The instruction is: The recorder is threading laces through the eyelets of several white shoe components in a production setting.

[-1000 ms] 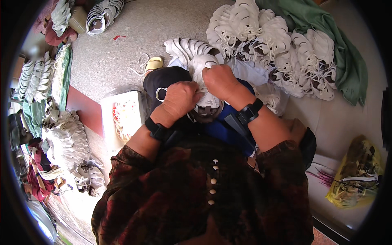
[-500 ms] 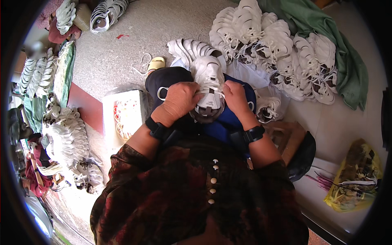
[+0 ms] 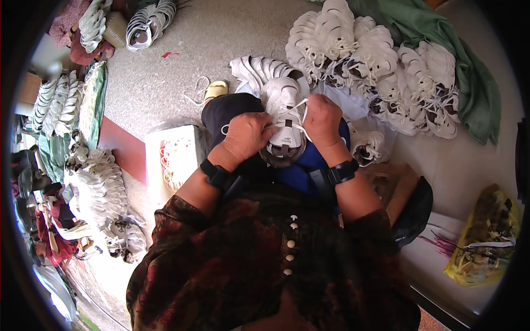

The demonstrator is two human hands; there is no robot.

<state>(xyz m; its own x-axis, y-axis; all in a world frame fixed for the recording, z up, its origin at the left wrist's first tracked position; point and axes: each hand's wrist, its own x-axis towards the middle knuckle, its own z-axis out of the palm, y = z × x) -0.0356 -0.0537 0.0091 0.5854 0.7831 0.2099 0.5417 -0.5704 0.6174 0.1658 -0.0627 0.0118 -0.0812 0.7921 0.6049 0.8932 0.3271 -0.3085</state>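
Note:
A white shoe upper (image 3: 285,94) rests on my lap, its toe pointing away from me and its dark-lined opening toward me. White shoelace (image 3: 301,103) is threaded across its front. My left hand (image 3: 249,134) is closed at the left edge of the upper, with a loop of lace showing beside it; the fingertips pinch the lace there. On the other side, my right hand (image 3: 322,121) is closed on the lace, which runs taut from the upper to its fingers. Beyond the shoe upper lies a row of nested white uppers (image 3: 259,71).
A white box of laces (image 3: 175,157) stands at my left. Many laced white uppers (image 3: 381,71) are heaped at the far right beside green cloth (image 3: 469,83). More stacked uppers (image 3: 99,187) lie at left. A wooden stool (image 3: 389,185) and yellow bag (image 3: 486,243) are at right.
My right hand has moved up and slightly right, drawing a length of lace out from the upper. My left hand stays at the upper's left edge. The whole view has shifted slightly.

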